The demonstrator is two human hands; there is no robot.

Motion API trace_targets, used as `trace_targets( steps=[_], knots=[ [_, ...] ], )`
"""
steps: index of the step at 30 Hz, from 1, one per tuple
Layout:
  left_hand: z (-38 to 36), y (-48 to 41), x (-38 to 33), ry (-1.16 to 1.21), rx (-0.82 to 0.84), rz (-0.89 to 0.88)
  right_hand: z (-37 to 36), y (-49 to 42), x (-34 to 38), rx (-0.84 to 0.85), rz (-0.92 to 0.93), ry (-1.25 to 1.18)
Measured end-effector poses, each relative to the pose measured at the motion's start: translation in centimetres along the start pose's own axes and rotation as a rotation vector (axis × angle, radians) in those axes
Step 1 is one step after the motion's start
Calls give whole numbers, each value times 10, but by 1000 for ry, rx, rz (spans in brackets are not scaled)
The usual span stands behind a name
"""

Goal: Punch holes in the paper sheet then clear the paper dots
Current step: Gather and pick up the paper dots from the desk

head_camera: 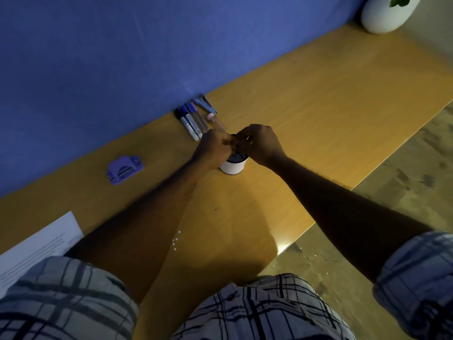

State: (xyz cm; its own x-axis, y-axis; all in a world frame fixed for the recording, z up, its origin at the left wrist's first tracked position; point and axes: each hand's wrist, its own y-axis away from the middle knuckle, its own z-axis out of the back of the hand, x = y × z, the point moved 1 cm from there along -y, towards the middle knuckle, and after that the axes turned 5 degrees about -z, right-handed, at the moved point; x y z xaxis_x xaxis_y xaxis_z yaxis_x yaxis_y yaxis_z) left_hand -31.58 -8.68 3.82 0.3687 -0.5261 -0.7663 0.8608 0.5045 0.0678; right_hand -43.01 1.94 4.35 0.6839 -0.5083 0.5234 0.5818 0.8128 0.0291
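Observation:
My left hand (pixel 212 146) and my right hand (pixel 262 143) meet fingertip to fingertip just above a small white cup (pixel 232 166) with a dark inside, standing mid-table. Both hands have their fingers curled, and I cannot make out anything between them. The purple hole punch (pixel 125 169) lies on the table to the left of the cup, apart from both hands. The white paper sheet (pixel 36 244) lies at the near left edge, partly under my left arm and sleeve. Several white paper dots (pixel 175 241) are scattered on the wooden table (pixel 318 123) close to my left forearm.
A row of pens and markers (pixel 193 119) lies against the blue wall behind the cup. A white plant pot (pixel 384 15) stands at the far right corner. The table's right edge runs diagonally, with floor (pixel 404 173) beyond it.

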Motion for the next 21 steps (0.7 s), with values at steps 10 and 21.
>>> trace_targets(
  steps=[10, 21],
  knots=[
    [5, 9, 10, 189, 20, 65, 4, 4, 1, 50, 1, 39],
    [30, 62, 29, 81, 31, 39, -1, 33, 16, 88, 47, -107]
  ],
)
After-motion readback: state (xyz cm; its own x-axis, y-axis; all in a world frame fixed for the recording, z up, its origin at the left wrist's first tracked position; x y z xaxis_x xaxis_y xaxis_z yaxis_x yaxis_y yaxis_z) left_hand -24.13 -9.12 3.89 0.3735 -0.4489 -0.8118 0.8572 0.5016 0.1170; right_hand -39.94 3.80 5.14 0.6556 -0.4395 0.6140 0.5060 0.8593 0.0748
